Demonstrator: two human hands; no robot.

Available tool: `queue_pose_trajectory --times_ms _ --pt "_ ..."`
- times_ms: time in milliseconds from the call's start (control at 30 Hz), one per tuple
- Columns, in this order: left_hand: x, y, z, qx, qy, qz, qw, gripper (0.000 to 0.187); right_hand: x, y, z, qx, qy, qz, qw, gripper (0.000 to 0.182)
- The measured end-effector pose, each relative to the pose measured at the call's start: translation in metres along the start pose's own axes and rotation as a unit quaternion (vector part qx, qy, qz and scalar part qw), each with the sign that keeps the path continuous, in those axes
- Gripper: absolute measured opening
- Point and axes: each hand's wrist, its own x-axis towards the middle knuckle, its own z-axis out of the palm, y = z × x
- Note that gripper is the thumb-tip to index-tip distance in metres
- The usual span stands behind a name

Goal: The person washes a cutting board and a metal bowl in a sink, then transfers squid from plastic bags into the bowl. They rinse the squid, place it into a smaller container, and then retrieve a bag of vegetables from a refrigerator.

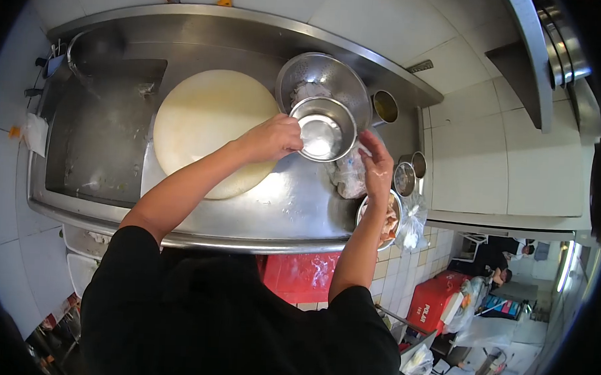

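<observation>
My left hand point(277, 138) grips the rim of a shiny steel bowl point(322, 128) on its left side. Light reflects off the bowl's bare bottom. My right hand point(378, 165) is at the bowl's right side, its fingers apart and the fingertips close to the rim. Behind the bowl, and partly hidden by it, sits a large perforated colander point(352, 84) with pale pieces inside. A clear plastic bag point(349, 179) with pale contents lies on the steel counter just below the bowl, beside my right hand.
A thick round cutting board point(206, 116) covers the counter's middle, with a sink point(101, 145) to its left. A tin point(385, 107) and small cups point(404, 178) stand right. Below my right wrist is a bowl of meat pieces point(390, 218). People point(495, 260) are in the background.
</observation>
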Motion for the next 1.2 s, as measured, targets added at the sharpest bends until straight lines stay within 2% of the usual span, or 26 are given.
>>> queue_pose_trajectory --times_ms 33,133,167,233,267,333,433,533,567,667,733,800,867,900,933,1000,1033,1067,1100,1133,1167,1200 --pt "-0.008 0.002 0.001 0.010 -0.004 -0.017 1.000 0.008 -0.003 -0.004 0.010 -0.072 0.087 -0.047 0.993 0.036" --pt "-0.025 0.002 0.003 0.062 -0.034 -0.014 0.997 0.008 -0.006 -0.020 0.055 -0.032 0.085 -0.055 0.994 0.026" --pt "-0.028 0.004 0.003 0.068 -0.023 -0.005 0.997 0.007 -0.003 -0.023 0.073 -0.118 0.066 -0.096 0.986 0.021" --pt "-0.032 0.008 0.005 0.080 0.001 0.014 0.997 0.006 0.000 -0.027 0.101 -0.242 -0.050 -0.138 0.959 0.024" --pt "-0.034 0.008 0.004 0.079 0.000 0.015 0.997 0.007 -0.003 -0.037 0.110 -0.345 -0.130 -0.121 0.922 0.025" --pt "-0.041 0.006 0.000 0.077 -0.002 0.017 0.997 0.008 -0.001 -0.033 0.124 -0.459 -0.301 0.012 0.836 0.025" --pt "-0.051 0.001 -0.006 0.055 -0.006 -0.007 0.998 0.011 -0.012 -0.050 0.125 -0.452 -0.312 -0.003 0.835 0.027" --pt "-0.046 -0.001 -0.013 0.021 -0.014 -0.031 0.999 0.014 -0.024 -0.037 0.116 -0.562 -0.307 -0.158 0.752 0.025" --pt "-0.043 -0.003 -0.017 0.011 -0.050 -0.034 0.998 0.015 -0.020 -0.032 0.115 -0.605 -0.300 -0.150 0.722 0.017" --pt "-0.026 -0.007 -0.025 -0.019 -0.134 -0.039 0.990 0.018 -0.024 -0.031 0.094 -0.593 -0.209 -0.204 0.750 0.013" --pt "-0.014 -0.007 -0.028 -0.044 -0.165 -0.041 0.985 0.020 -0.025 -0.025 0.081 -0.551 -0.205 -0.203 0.783 0.013" --pt "-0.001 -0.011 -0.025 -0.080 -0.168 -0.016 0.982 0.019 -0.027 -0.021 0.068 -0.527 -0.209 -0.197 0.800 0.013" --pt "0.010 -0.020 -0.025 -0.073 -0.168 0.012 0.983 0.016 -0.029 -0.011 0.047 -0.560 -0.221 -0.209 0.771 0.005" --pt "0.014 -0.027 -0.024 -0.047 -0.167 0.023 0.985 0.015 -0.032 -0.010 0.037 -0.554 -0.228 -0.146 0.787 0.010" --pt "0.017 -0.037 -0.013 -0.034 -0.131 0.024 0.991 0.011 -0.036 -0.022 0.028 -0.535 -0.220 -0.161 0.800 0.009" --pt "0.039 -0.038 -0.011 -0.069 -0.023 -0.061 0.996 0.013 -0.045 -0.013 0.009 -0.462 -0.168 -0.192 0.849 0.006" --pt "0.049 -0.047 -0.002 -0.090 0.107 -0.096 0.985 0.016 -0.046 -0.010 -0.001 -0.430 -0.168 -0.109 0.880 0.011" --pt "0.059 -0.059 0.013 -0.161 0.245 -0.174 0.940 0.014 -0.051 0.001 -0.012 -0.359 -0.133 -0.059 0.922 0.014" --pt "0.069 -0.077 0.030 -0.142 0.338 -0.211 0.906 0.015 -0.055 -0.005 -0.011 -0.315 -0.094 0.009 0.944 0.014" --pt "0.069 -0.097 0.052 -0.132 0.379 -0.254 0.880 0.016 -0.054 -0.006 -0.007 -0.329 -0.075 0.006 0.941 0.015" --pt "0.061 -0.100 0.062 -0.079 0.255 -0.326 0.907 0.017 -0.053 -0.005 -0.009 -0.345 -0.047 0.006 0.937 0.017" --pt "0.056 -0.093 0.060 -0.032 0.125 -0.390 0.912 0.018 -0.052 0.008 -0.006 -0.281 0.017 0.029 0.959 0.020"
